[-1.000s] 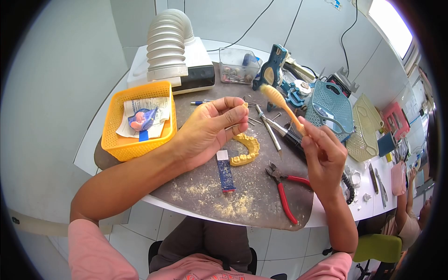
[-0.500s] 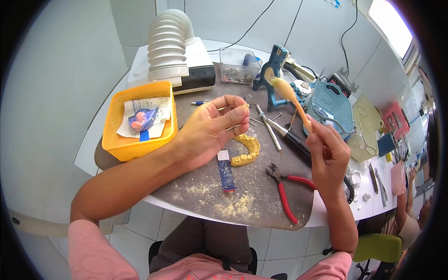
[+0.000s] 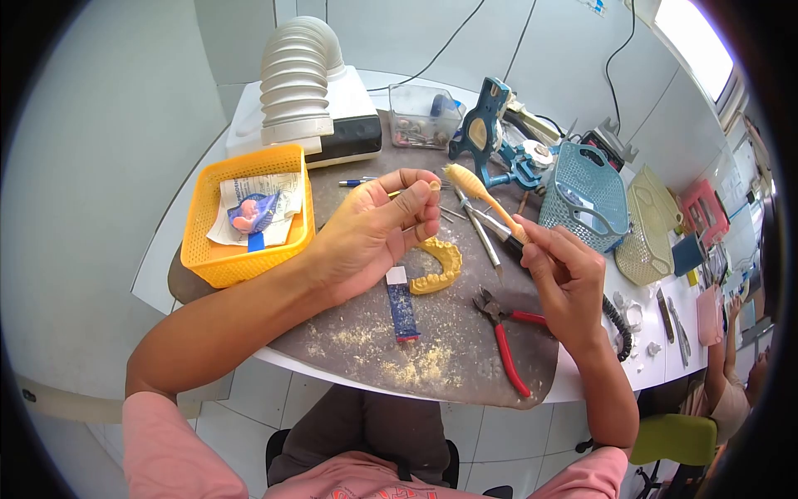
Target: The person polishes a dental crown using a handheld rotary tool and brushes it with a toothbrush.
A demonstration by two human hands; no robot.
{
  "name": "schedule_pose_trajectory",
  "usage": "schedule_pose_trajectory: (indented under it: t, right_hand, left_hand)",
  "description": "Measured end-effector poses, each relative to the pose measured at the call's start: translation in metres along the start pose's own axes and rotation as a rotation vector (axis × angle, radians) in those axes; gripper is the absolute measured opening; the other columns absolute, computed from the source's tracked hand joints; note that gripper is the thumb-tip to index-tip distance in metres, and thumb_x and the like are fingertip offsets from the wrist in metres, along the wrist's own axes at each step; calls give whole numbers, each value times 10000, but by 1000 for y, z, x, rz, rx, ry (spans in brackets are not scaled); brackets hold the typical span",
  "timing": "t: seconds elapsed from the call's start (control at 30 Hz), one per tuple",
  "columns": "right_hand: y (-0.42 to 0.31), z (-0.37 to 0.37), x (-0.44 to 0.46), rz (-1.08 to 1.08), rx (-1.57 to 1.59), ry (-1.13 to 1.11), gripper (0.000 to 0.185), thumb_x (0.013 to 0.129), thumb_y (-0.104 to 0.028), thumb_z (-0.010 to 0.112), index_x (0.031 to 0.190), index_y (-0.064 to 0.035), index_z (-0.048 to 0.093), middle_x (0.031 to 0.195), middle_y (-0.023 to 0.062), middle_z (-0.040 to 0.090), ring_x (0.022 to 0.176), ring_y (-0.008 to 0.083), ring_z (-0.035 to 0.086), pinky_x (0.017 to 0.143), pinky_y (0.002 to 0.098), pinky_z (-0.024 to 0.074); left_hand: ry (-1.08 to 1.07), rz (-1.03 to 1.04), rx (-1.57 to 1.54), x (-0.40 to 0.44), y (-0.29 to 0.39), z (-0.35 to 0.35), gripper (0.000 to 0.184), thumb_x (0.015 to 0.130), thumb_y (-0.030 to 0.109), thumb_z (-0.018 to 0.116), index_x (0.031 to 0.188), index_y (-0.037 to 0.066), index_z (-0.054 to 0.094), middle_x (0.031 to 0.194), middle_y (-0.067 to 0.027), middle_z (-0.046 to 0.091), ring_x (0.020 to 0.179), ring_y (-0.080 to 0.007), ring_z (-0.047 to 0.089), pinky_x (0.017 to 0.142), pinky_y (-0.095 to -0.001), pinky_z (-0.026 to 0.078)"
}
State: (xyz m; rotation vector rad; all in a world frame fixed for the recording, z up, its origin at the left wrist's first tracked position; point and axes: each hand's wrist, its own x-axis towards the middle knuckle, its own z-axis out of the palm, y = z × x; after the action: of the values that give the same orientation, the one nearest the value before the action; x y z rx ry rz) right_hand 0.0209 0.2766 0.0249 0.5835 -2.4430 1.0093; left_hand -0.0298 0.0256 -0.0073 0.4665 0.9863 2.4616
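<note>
Between the thumb and index finger of my left hand (image 3: 386, 212), a small pale tooth-like piece (image 3: 435, 186) is pinched. My right hand (image 3: 569, 270) grips the thin end of a tan brush (image 3: 478, 185), its thick ribbed head and short bristles pointing at the piece, slightly apart from it. Just below my left hand lies a yellow horseshoe-shaped dental cast (image 3: 450, 270). A blue strip with a white end (image 3: 402, 314) touches or nearly touches the cast. Red-handled cutting pliers (image 3: 503, 345) lie left of my right wrist.
Yellowish dust (image 3: 416, 366) covers the front of the brown mat. At left stands a yellow basket (image 3: 241, 270) holding paper and a small bag. Behind are a white hose unit (image 3: 299, 83), a clear box (image 3: 424, 116), a blue articulator (image 3: 490, 125) and a blue basket (image 3: 586, 200).
My right hand has moved left and slightly down, bringing the brush head from the upper right close to the small piece. My left hand stays almost in place.
</note>
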Motion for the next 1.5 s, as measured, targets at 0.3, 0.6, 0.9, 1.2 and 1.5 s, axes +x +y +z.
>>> schedule_pose_trajectory:
  t: [0.3, 0.6, 0.9, 1.2, 1.5]
  right_hand:
    - [-6, 0, -1, -18, -22, -28, 307, 889, -6, 640, 1190, -37, 692, 680, 27, 513, 550, 79, 417, 489, 254, 339]
    - [0, 0, 1, -185, -178, 94, 363, 862, 37, 661, 1208, -68, 691, 692, 34, 540, 543, 94, 441, 475, 260, 352]
    - [-3, -1, 2, -168, -187, -9, 354, 848, 35, 680, 1195, -29, 689, 680, 39, 526, 529, 79, 422, 458, 243, 327]
    - [1, -5, 6, -112, -240, 51, 316, 872, -14, 671, 1181, -71, 705, 644, 34, 478, 526, 91, 400, 468, 277, 326]
    - [17, -7, 7, -131, -238, 178, 277, 905, -61, 670, 1179, -62, 706, 744, 49, 590, 612, 82, 460, 524, 256, 360]
  left_hand:
    - [37, 7, 10, 0, 0, 1, 201, 985, 208, 598, 1123, 64, 565, 961, 5, 597, 891, -69, 583, 841, -221, 519]
    - [49, 6, 64, 0, -2, 0, 197, 984, 218, 600, 1105, 63, 582, 941, 7, 593, 881, -65, 576, 837, -207, 516]
    - [57, 10, 86, 0, -3, 0, 197, 982, 220, 603, 1083, 52, 587, 939, 13, 578, 858, -60, 572, 830, -202, 517]
    - [67, 34, 86, 0, -2, -2, 175, 987, 184, 593, 1098, 48, 596, 938, 2, 604, 862, -76, 592, 836, -208, 515]
    - [89, 294, 605, -24, 20, 27, 178, 929, 144, 679, 1058, 29, 638, 1002, -52, 673, 925, -117, 646, 889, -267, 531]
